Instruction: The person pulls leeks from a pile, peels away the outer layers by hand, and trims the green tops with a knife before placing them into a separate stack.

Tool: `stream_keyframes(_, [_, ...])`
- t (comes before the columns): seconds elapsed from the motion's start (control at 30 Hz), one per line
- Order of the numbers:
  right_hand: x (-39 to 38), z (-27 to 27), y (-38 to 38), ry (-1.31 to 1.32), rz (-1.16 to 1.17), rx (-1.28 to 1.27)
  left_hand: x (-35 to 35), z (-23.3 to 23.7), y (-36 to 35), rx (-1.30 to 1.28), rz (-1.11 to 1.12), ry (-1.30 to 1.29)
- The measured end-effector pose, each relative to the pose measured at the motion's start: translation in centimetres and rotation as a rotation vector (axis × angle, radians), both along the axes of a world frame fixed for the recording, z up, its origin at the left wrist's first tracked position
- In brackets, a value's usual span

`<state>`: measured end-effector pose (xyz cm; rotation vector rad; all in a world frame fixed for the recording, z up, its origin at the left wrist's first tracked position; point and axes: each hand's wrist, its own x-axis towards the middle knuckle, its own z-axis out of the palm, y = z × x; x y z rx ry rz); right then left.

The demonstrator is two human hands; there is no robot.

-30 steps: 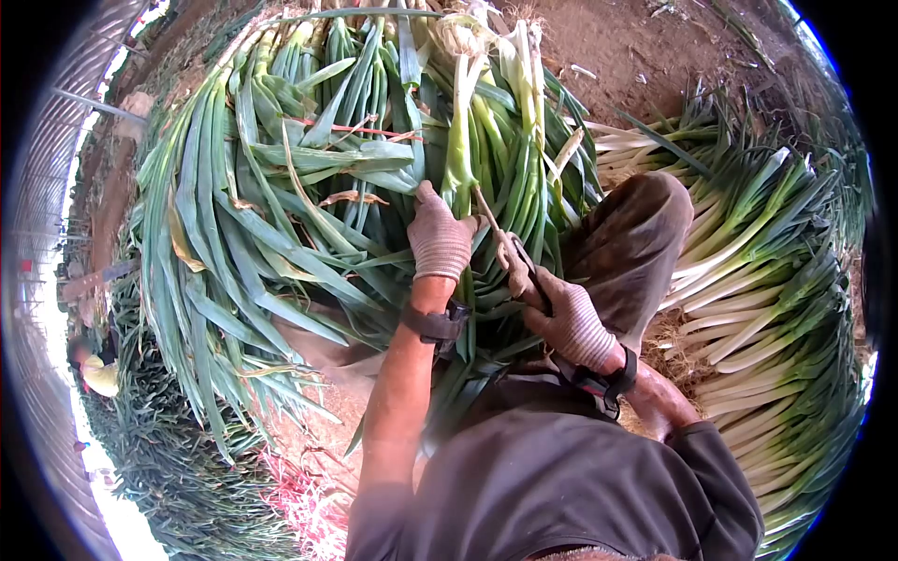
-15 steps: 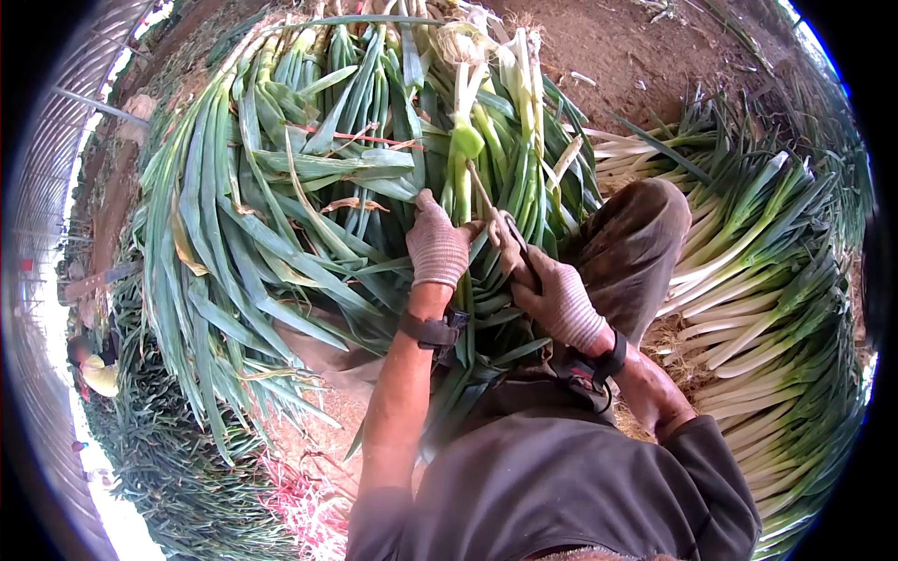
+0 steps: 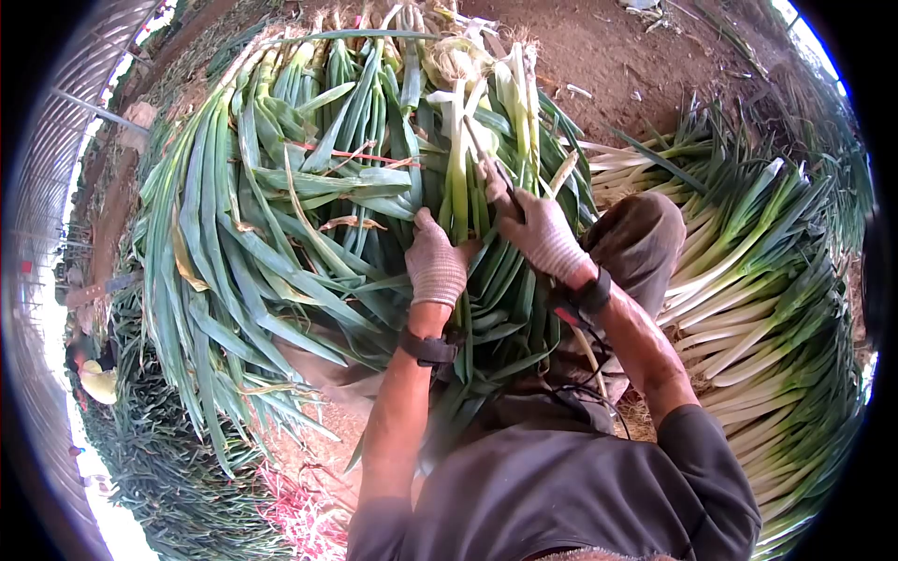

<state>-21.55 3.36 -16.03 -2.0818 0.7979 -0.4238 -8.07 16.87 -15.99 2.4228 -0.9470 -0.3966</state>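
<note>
Green onion stalk [image 3: 458, 173] in work lies near the middle of a leafy heap [image 3: 224, 215], roots pointing away from the person, its pale part running down towards the left hand [image 3: 438, 262]. Neighbouring stalks crowd it on both sides, and broad leaves fill the room to its left. Beyond the heap's root end, at upper right, bare soil [image 3: 608, 70] opens out; the raised right knee [image 3: 641, 234] bounds the space beside the right forearm.

The left hand's fingers are curled in, with the thumb across the stalk's leafy part, clamped on it; their undersides are hidden. The right hand [image 3: 538, 234] is closed on one knife [image 3: 475, 138], whose blade points up along the pale stalks. Whether its edge touches the stalk in work, I cannot tell.

Counted: two gloved hands, one knife, one wrist strap on each arm. One red strip [image 3: 355, 155] crosses the heap's leaves. Stalks in the heap overlap too much to count, as do those in the long row [image 3: 739, 318] along the right, white ends facing the person. At lower left sits one tangle of pink strings [image 3: 304, 519], beside a dark green mass of leaves [image 3: 187, 477].
</note>
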Motion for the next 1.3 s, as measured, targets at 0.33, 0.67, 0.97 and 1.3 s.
stream_keyframes(0.33, [1.0,0.2,-2.6,0.009,-0.082,0.033,-0.1,0.3,0.3,0.017,-0.004,0.019])
stream_keyframes(0.67, [-5.8,2.0,4.3,-0.037,0.072,0.23,1.1,1.1,0.6,-0.033,0.032,0.045])
stream_keyframes(0.97, [-6.7,2.3,4.6,-0.078,0.01,0.273,3.2,-1.1,2.1,-0.214,-0.025,0.468])
stream_keyframes(1.3, [-2.1,0.5,0.1,-0.026,-0.023,0.139,1.0,1.5,3.7,-0.251,-0.039,0.7])
